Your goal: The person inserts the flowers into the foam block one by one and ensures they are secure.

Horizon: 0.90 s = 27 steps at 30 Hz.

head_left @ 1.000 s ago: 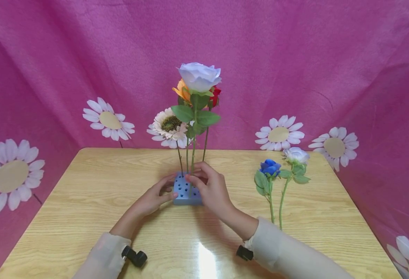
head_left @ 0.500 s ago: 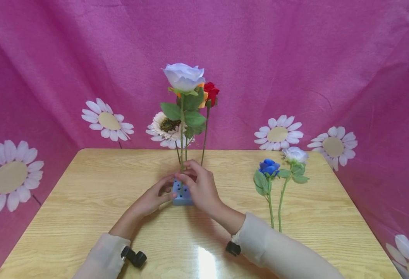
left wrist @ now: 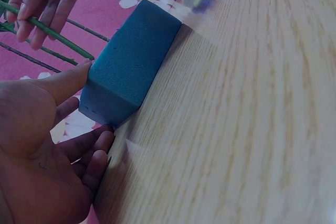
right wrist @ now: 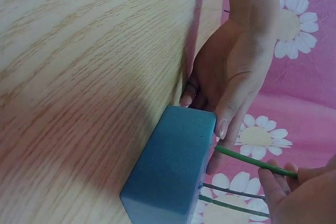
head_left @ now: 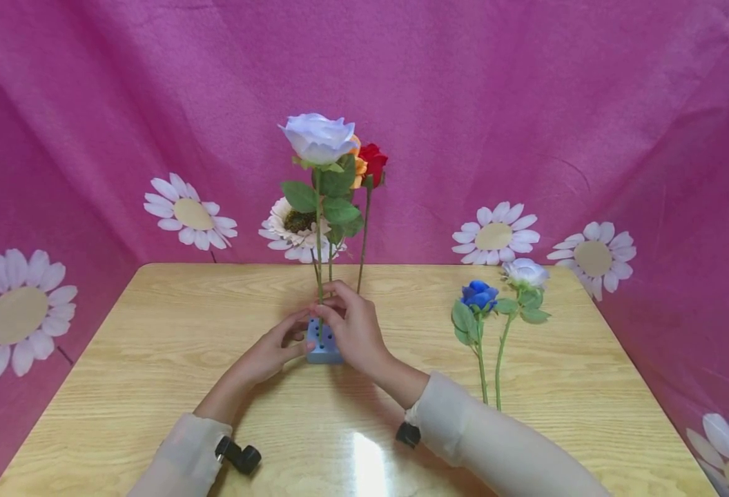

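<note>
My right hand (head_left: 358,335) pinches the green stem (left wrist: 63,39) of a pale white rose (head_left: 317,140), held upright over a blue block (head_left: 325,357) with rows of holes in its top. The stem's lower end comes right at the block's top face, near the left thumb in both wrist views. At the block's left end, my left hand (head_left: 271,355) grips it between thumb and fingers. Behind the white rose stand a cream daisy-like flower (head_left: 299,222), an orange flower (head_left: 360,169) and a red rose (head_left: 373,162). My right hand hides the block's right part.
On the right of the wooden table (head_left: 563,366) lie a blue rose (head_left: 479,295) and another white rose (head_left: 526,273), stems toward the front. A pink curtain (head_left: 426,103) printed with large daisies hangs behind and at both sides.
My right hand has carried the white rose left across the block, with its stem now nearer the left end. The left hand has stayed in place on the block.
</note>
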Each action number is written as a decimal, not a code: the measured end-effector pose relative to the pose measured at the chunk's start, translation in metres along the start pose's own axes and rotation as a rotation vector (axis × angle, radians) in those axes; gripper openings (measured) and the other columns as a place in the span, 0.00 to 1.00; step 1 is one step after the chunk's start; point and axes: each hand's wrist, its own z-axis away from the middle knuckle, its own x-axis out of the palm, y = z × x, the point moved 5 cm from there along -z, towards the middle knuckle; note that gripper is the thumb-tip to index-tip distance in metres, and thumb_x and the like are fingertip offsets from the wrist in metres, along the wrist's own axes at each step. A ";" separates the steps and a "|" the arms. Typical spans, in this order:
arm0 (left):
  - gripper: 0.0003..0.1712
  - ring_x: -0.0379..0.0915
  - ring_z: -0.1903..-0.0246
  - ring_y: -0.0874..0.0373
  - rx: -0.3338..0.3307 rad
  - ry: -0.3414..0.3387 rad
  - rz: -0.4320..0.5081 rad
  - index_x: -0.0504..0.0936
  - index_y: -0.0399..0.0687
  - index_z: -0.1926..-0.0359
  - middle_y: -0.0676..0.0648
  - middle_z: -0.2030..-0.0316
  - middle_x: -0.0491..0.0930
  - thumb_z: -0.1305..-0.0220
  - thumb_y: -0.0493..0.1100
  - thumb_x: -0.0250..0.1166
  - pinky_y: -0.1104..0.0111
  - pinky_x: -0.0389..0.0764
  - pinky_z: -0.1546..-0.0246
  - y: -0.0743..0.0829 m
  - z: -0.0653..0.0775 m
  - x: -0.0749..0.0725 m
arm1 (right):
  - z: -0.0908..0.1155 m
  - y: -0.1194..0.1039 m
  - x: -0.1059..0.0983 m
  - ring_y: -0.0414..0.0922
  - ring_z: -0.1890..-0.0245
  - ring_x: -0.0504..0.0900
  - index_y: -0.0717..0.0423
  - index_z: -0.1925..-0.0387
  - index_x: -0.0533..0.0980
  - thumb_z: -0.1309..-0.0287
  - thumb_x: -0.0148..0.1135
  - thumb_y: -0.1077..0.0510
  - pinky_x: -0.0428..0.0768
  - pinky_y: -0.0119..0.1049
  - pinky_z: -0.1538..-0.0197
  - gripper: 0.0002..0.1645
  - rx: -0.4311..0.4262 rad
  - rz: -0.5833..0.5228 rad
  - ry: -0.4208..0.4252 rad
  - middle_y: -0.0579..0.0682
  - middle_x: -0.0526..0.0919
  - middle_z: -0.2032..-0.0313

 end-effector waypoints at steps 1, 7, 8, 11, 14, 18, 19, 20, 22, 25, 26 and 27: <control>0.39 0.66 0.35 0.35 -0.002 0.000 -0.001 0.58 0.45 0.21 0.30 0.29 0.66 0.26 0.45 0.64 0.43 0.69 0.36 0.000 0.000 0.000 | 0.000 0.001 0.000 0.48 0.60 0.90 0.60 0.51 0.80 0.33 0.64 0.68 0.86 0.34 0.57 0.10 0.000 0.000 0.000 0.55 0.91 0.61; 0.40 0.66 0.35 0.35 0.006 -0.009 0.000 0.57 0.44 0.20 0.30 0.29 0.65 0.25 0.44 0.64 0.42 0.68 0.36 0.000 0.000 -0.001 | -0.003 0.005 0.002 0.46 0.58 0.90 0.59 0.50 0.80 0.32 0.63 0.68 0.86 0.36 0.56 0.11 0.001 0.024 0.015 0.54 0.91 0.61; 0.40 0.66 0.35 0.35 0.006 -0.010 0.001 0.57 0.44 0.20 0.30 0.29 0.65 0.25 0.44 0.63 0.42 0.68 0.36 0.000 0.000 -0.001 | -0.004 0.006 0.002 0.46 0.58 0.90 0.59 0.50 0.80 0.32 0.63 0.68 0.86 0.37 0.56 0.11 0.001 0.028 0.017 0.54 0.91 0.61; 0.40 0.66 0.35 0.36 0.013 -0.010 0.006 0.56 0.43 0.20 0.30 0.29 0.66 0.25 0.44 0.63 0.44 0.69 0.36 0.001 0.000 0.000 | -0.005 0.008 0.003 0.45 0.58 0.90 0.58 0.51 0.80 0.32 0.64 0.68 0.86 0.36 0.56 0.10 0.007 0.031 0.026 0.53 0.91 0.61; 0.40 0.66 0.36 0.36 0.016 -0.007 0.003 0.57 0.44 0.20 0.31 0.30 0.67 0.25 0.44 0.64 0.45 0.69 0.37 0.001 0.000 0.000 | -0.007 0.008 0.004 0.43 0.59 0.89 0.56 0.52 0.81 0.32 0.64 0.66 0.85 0.35 0.56 0.09 0.010 0.027 0.029 0.52 0.91 0.61; 0.40 0.66 0.35 0.37 -0.008 -0.007 -0.001 0.57 0.46 0.20 0.32 0.29 0.67 0.25 0.45 0.64 0.45 0.69 0.37 -0.002 -0.001 0.000 | -0.009 0.009 0.004 0.42 0.59 0.89 0.55 0.52 0.81 0.32 0.64 0.65 0.85 0.38 0.54 0.09 -0.004 0.044 0.035 0.51 0.91 0.62; 0.40 0.66 0.35 0.37 -0.013 -0.007 -0.001 0.57 0.46 0.20 0.32 0.29 0.66 0.26 0.46 0.64 0.45 0.68 0.36 -0.002 -0.001 0.000 | -0.009 0.009 0.004 0.43 0.59 0.89 0.55 0.52 0.81 0.32 0.65 0.65 0.85 0.39 0.53 0.09 -0.009 0.051 0.037 0.51 0.91 0.62; 0.40 0.66 0.35 0.37 -0.021 -0.005 0.001 0.57 0.47 0.20 0.33 0.29 0.66 0.26 0.46 0.64 0.45 0.68 0.36 -0.003 -0.001 0.000 | -0.010 0.009 0.004 0.43 0.59 0.90 0.56 0.52 0.81 0.32 0.65 0.65 0.85 0.41 0.52 0.09 -0.013 0.053 0.040 0.51 0.91 0.62; 0.40 0.66 0.35 0.38 -0.028 -0.003 -0.002 0.57 0.47 0.20 0.33 0.29 0.66 0.26 0.46 0.64 0.45 0.68 0.36 -0.003 0.000 0.000 | -0.010 0.009 0.004 0.44 0.58 0.90 0.56 0.52 0.81 0.33 0.65 0.66 0.84 0.43 0.50 0.09 -0.017 0.058 0.041 0.52 0.91 0.62; 0.40 0.66 0.35 0.37 -0.020 -0.002 -0.009 0.57 0.45 0.20 0.32 0.29 0.66 0.25 0.46 0.64 0.46 0.69 0.36 -0.002 0.000 0.000 | -0.009 0.010 0.005 0.45 0.58 0.90 0.56 0.52 0.81 0.32 0.64 0.66 0.85 0.43 0.51 0.09 -0.006 0.048 0.034 0.52 0.91 0.62; 0.40 0.66 0.35 0.37 -0.015 -0.002 -0.011 0.57 0.45 0.20 0.32 0.29 0.66 0.25 0.46 0.64 0.46 0.69 0.37 -0.002 0.000 0.000 | -0.009 0.011 0.005 0.45 0.58 0.90 0.57 0.52 0.81 0.32 0.64 0.66 0.84 0.43 0.51 0.09 0.000 0.044 0.031 0.52 0.91 0.62; 0.40 0.66 0.36 0.37 -0.009 -0.004 -0.013 0.57 0.44 0.20 0.32 0.29 0.66 0.25 0.45 0.64 0.47 0.69 0.37 -0.002 0.000 0.000 | -0.008 0.012 0.006 0.45 0.58 0.90 0.57 0.52 0.81 0.32 0.64 0.66 0.84 0.42 0.51 0.09 0.006 0.043 0.029 0.52 0.91 0.62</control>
